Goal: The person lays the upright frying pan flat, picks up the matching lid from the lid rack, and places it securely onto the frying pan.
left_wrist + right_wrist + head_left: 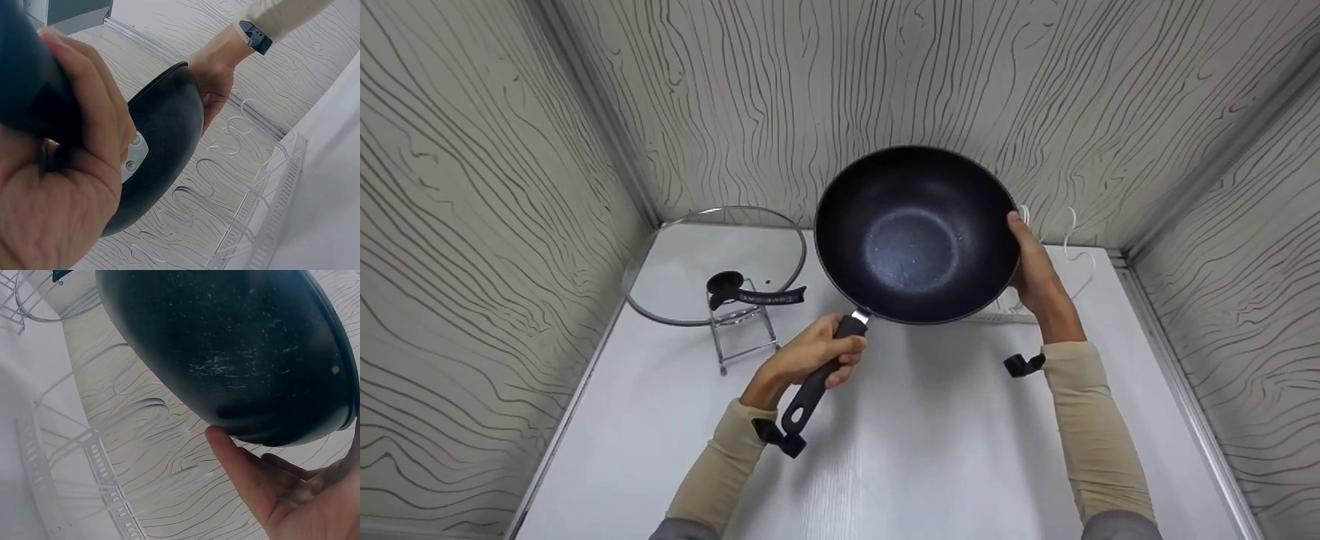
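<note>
A dark pan (915,247) is held up over the far half of the worktop (922,465), a little right of its middle, with its hollow tipped toward the person. The left hand (817,351) is wrapped round the handle (808,401) near the metal collar; the right hand (1039,281) grips the rim on the opposite side, some of its fingers against the outside wall.

The likeliest trouble is the pan swinging about its handle: if the right hand slipped off the smooth rim, the weight would twist the left wrist. A drop toward the far right corner could catch the hooped wires of the white rack (279,202), which stands behind and below the pan. A swing toward the left edge might knock the glass lid (712,259) — it leans on a slim metal stand (750,350) and looks easy to topple. The left wrist camera (784,439) also sits right by the handle's end and could snag.

The far edge offers little room, with the patterned wall (780,97) rising there. The widest stretch of bare surface runs from the middle toward the near edge.
</note>
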`<act>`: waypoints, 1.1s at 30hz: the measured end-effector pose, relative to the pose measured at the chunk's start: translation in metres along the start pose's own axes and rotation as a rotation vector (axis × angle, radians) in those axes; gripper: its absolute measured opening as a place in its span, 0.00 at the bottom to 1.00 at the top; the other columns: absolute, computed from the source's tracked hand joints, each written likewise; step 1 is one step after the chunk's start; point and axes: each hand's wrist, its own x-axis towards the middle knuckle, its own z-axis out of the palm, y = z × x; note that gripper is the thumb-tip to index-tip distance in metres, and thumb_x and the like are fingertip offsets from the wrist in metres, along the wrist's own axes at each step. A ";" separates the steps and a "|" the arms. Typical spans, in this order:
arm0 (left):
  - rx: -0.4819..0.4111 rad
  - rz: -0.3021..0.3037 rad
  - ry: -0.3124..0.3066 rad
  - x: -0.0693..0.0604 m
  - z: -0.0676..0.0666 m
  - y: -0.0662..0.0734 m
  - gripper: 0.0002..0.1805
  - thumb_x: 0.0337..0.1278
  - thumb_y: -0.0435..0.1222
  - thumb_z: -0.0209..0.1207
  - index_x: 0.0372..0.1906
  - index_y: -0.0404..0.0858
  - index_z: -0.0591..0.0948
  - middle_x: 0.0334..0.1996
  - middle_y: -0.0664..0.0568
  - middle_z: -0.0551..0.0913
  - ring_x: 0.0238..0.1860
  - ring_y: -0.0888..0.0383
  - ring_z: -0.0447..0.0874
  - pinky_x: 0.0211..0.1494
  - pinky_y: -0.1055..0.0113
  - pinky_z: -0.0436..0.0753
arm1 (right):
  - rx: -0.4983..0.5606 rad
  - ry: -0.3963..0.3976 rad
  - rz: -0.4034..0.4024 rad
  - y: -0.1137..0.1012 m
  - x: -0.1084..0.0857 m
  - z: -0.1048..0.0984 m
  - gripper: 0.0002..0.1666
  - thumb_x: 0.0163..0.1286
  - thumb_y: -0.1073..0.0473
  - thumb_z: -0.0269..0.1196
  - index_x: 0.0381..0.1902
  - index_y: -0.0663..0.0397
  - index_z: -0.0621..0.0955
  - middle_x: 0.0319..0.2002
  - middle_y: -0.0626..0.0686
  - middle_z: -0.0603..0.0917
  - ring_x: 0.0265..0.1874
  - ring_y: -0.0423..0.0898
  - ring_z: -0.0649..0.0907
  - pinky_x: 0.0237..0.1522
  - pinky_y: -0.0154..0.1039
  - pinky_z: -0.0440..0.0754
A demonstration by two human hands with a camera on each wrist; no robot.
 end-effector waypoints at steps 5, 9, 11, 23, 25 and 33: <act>0.008 0.005 -0.017 0.000 -0.003 0.001 0.10 0.74 0.30 0.54 0.44 0.37 0.63 0.21 0.57 0.67 0.11 0.66 0.72 0.15 0.73 0.74 | -0.050 -0.018 -0.020 -0.004 0.004 -0.005 0.50 0.80 0.25 0.44 0.85 0.49 0.58 0.69 0.60 0.75 0.59 0.48 0.82 0.57 0.43 0.80; 0.006 -0.002 -0.013 -0.001 -0.004 0.001 0.10 0.74 0.30 0.54 0.45 0.37 0.63 0.21 0.58 0.67 0.10 0.66 0.71 0.14 0.73 0.74 | -0.058 -0.013 -0.002 -0.008 0.008 -0.009 0.46 0.80 0.26 0.47 0.77 0.56 0.68 0.47 0.48 0.88 0.41 0.42 0.89 0.43 0.38 0.85; 0.010 -0.005 -0.013 -0.002 -0.004 0.001 0.10 0.74 0.29 0.53 0.45 0.36 0.62 0.21 0.58 0.67 0.10 0.67 0.71 0.14 0.73 0.73 | -0.052 -0.015 0.012 -0.010 0.010 -0.011 0.43 0.81 0.27 0.48 0.72 0.56 0.71 0.41 0.46 0.90 0.37 0.41 0.90 0.41 0.37 0.85; 0.040 -0.054 -0.004 -0.005 -0.005 0.000 0.12 0.75 0.32 0.55 0.48 0.35 0.63 0.22 0.56 0.68 0.11 0.66 0.72 0.15 0.73 0.74 | 0.008 -0.023 0.094 -0.017 0.012 -0.020 0.18 0.83 0.48 0.57 0.54 0.57 0.78 0.36 0.43 0.92 0.36 0.37 0.90 0.43 0.31 0.86; 0.045 -0.061 -0.001 -0.005 -0.006 0.000 0.13 0.75 0.32 0.56 0.49 0.35 0.63 0.22 0.57 0.68 0.11 0.66 0.72 0.15 0.73 0.74 | 0.010 -0.017 0.082 -0.017 0.011 -0.021 0.17 0.83 0.52 0.57 0.55 0.60 0.77 0.34 0.44 0.92 0.35 0.37 0.90 0.41 0.30 0.87; 0.059 -0.074 -0.014 -0.005 -0.009 0.003 0.12 0.74 0.32 0.56 0.48 0.35 0.63 0.20 0.57 0.68 0.10 0.67 0.72 0.15 0.74 0.73 | 0.003 0.062 0.024 -0.017 0.007 -0.018 0.11 0.78 0.63 0.56 0.52 0.64 0.76 0.31 0.44 0.90 0.31 0.37 0.90 0.36 0.29 0.88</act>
